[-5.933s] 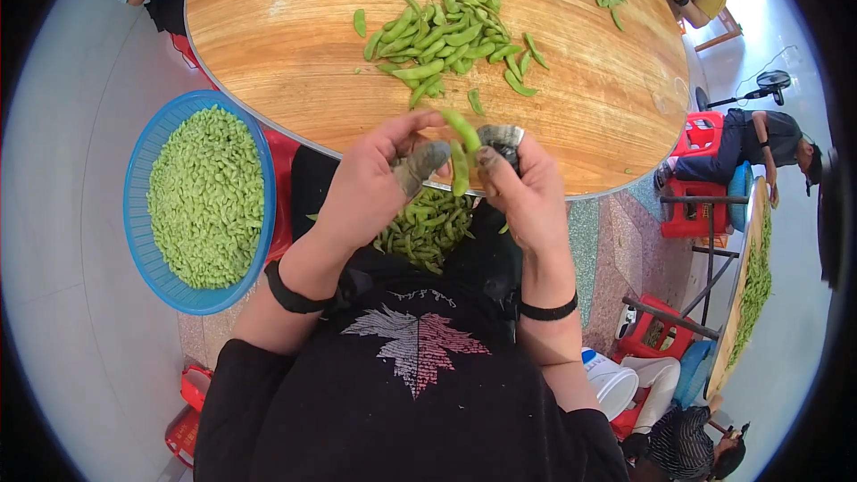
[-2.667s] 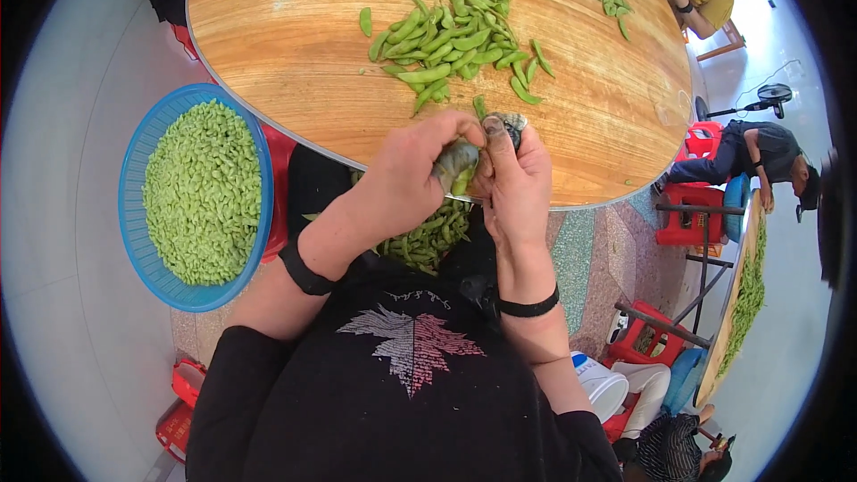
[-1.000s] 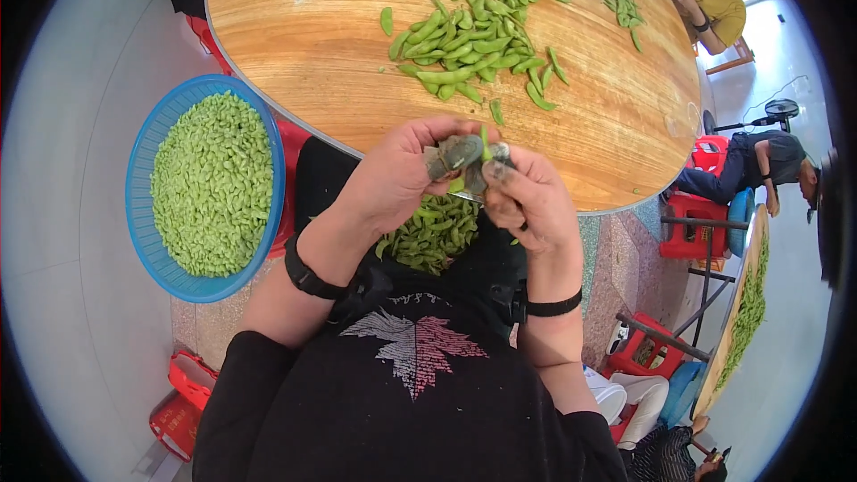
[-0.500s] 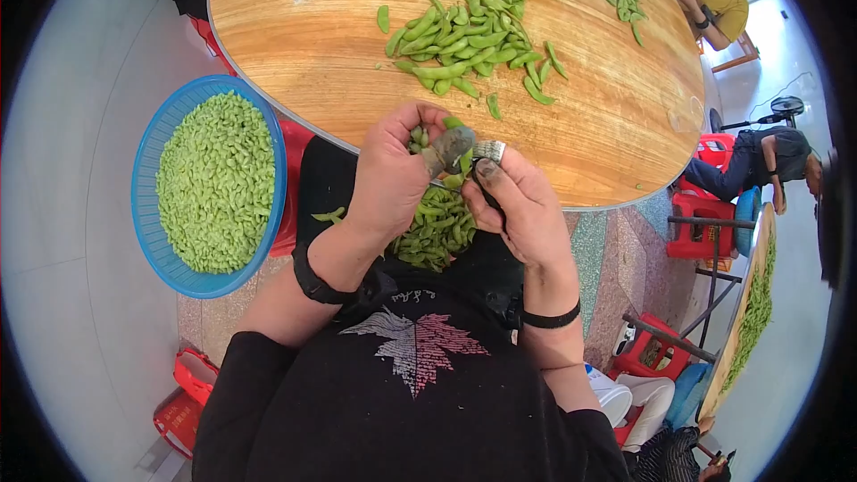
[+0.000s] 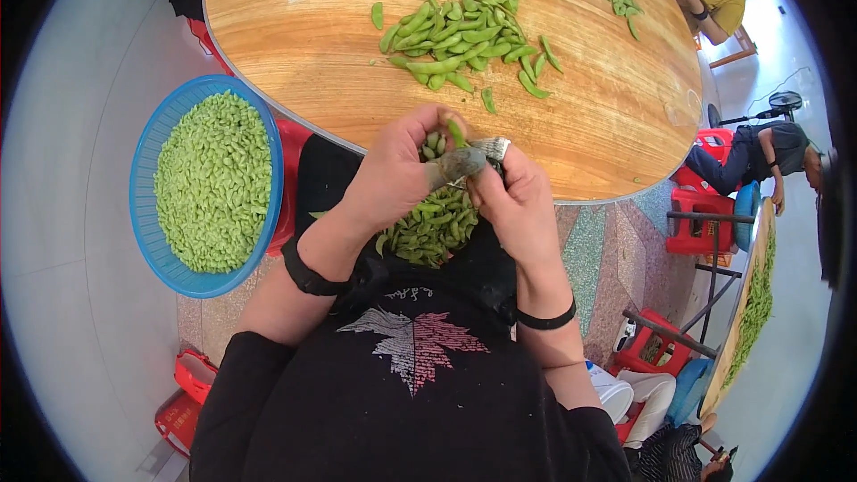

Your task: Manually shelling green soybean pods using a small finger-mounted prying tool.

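My left hand (image 5: 393, 165) is closed, pinching a green edamame pod (image 5: 456, 133) upright between its forefinger and a thumb with a grey cover. Several shelled beans (image 5: 434, 145) rest in its curled fingers. My right hand (image 5: 520, 205) meets it at the lower end of the pod, thumb and fingers drawn together. One of its fingers is wrapped in a whitish printed strip (image 5: 491, 149). What its fingertips grip is hidden behind the left thumb. Below both hands, a heap of green pods (image 5: 436, 225) lies on my lap.
Loose edamame pods (image 5: 464, 40) are spread over the round wooden table (image 5: 295, 45) ahead. At my left stands a blue basket (image 5: 145, 201) full of shelled beans (image 5: 214, 183). Other people sit around, one in yellow (image 5: 719, 0) across the table. Red stools (image 5: 696, 223) stand at right.
My right hand has moved in and slightly left, closing up against the left thumb. The pod between the hands now stands more upright, and its lower piece is out of sight.
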A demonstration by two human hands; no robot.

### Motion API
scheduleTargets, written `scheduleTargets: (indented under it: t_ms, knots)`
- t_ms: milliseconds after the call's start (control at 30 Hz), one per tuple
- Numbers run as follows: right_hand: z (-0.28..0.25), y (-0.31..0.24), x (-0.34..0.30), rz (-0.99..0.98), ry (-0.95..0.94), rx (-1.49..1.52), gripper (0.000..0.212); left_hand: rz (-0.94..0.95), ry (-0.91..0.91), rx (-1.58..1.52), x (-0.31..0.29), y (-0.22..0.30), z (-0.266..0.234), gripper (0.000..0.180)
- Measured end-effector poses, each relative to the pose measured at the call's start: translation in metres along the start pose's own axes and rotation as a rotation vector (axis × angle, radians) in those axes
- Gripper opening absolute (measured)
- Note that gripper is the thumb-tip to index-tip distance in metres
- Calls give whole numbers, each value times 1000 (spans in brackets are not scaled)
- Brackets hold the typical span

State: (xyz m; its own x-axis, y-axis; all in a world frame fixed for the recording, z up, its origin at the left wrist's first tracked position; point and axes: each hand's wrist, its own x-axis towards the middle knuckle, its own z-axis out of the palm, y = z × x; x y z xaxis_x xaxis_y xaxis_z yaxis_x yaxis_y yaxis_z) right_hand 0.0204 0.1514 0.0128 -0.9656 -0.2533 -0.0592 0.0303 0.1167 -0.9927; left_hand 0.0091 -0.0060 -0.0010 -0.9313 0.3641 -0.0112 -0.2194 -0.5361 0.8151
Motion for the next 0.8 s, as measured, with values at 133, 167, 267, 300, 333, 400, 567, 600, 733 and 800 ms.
scheduleTargets:
  t_ms: [133,167,267,300,333,400,567,600,733,800]
  knots:
    - [-5,-7,4,240,-58,401,12,114,139,432,0,0,5,15]
    - [-7,-8,5,288,-66,590,12,197,150,499,1,2,7,14]
    - [-13,-8,9,343,-114,782,14,191,178,514,1,8,9,14]
    - [-16,-6,12,218,-155,446,14,192,178,513,1,8,7,14]
    - [-21,-4,15,91,-190,110,15,122,215,518,1,8,5,16]
    - [-38,0,38,-101,178,-456,18,48,255,524,-3,9,1,19]
    - [-56,-2,59,-102,364,-1301,20,-30,-150,675,-10,14,6,25]
    - [-53,-2,57,-104,362,-1301,20,-129,-181,497,-9,15,8,26]
    - [-44,6,43,-135,368,-1233,19,188,-17,888,-9,3,0,27]
    - [-48,11,36,-279,413,-871,13,107,-92,873,-9,7,7,29]
